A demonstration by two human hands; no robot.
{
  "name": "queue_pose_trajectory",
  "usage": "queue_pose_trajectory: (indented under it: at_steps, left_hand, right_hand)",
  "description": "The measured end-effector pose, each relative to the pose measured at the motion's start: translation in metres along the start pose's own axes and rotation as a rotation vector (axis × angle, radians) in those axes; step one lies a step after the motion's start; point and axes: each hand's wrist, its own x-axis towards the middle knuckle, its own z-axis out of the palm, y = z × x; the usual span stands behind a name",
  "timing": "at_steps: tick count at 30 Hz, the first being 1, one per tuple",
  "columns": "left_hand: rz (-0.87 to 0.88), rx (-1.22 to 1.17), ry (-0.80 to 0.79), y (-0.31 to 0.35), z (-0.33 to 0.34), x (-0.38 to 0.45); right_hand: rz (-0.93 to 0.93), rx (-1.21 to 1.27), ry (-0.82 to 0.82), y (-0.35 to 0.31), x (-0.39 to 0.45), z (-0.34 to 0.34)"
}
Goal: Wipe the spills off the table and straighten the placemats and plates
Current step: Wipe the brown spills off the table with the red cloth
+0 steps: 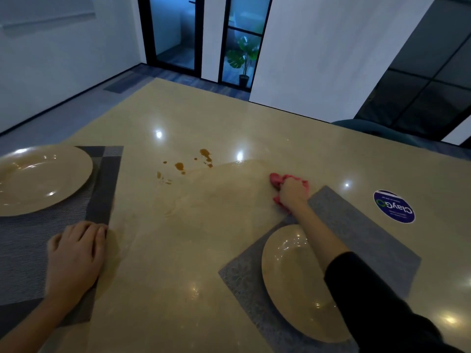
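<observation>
The left hand (76, 253) is lying palm down with its fingers (98, 231) extended, held close together and pointing forward, while the bare left forearm is running back toward the lower left corner of the view. The right arm is reaching forward and to the left, its upper part covered by a dark sleeve (369, 289) and its forearm bare. The right hand (291, 192) is curling its fingers down into a closed grasp, knuckles uppermost.
</observation>
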Motion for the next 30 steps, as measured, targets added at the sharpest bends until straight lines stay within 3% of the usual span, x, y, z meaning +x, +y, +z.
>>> queue_pose_trajectory:
  at_steps: [5,8,12,16,18,20,23,30]
  left_hand:
    - [-0.04,-0.039,-0.058,-0.015,0.011,0.002]
    - [-0.016,-0.029,-0.032,-0.011,0.008,0.002]
    - [-0.013,-0.032,0.014,0.001,0.001,0.002]
    - [-0.006,-0.027,0.051,-0.003,0.006,0.003]
    - [0.008,-0.033,0.069,-0.003,0.007,0.003]
    - [0.015,-0.038,0.073,-0.002,0.006,0.004]
    - [0.02,-0.049,0.092,0.001,0.006,0.005]
    - [0.032,-0.034,0.096,0.0,0.007,0.001]
  right_hand:
    - [-0.248,-0.009,-0.059,-0.062,-0.046,0.028]
    - [-0.36,-0.12,-0.063,-0.056,-0.067,0.043]
    - [-0.193,-0.125,-0.053,-0.007,-0.03,0.014]
    - [-0.009,0.341,0.017,0.016,0.026,-0.025]
    - [0.094,0.337,0.121,0.023,0.051,-0.03]
    - [0.121,0.162,0.096,0.032,0.066,-0.021]
    - [-0.044,-0.129,-0.001,0.029,0.073,0.002]
    - [-0.501,-0.055,-0.012,-0.053,0.035,0.042]
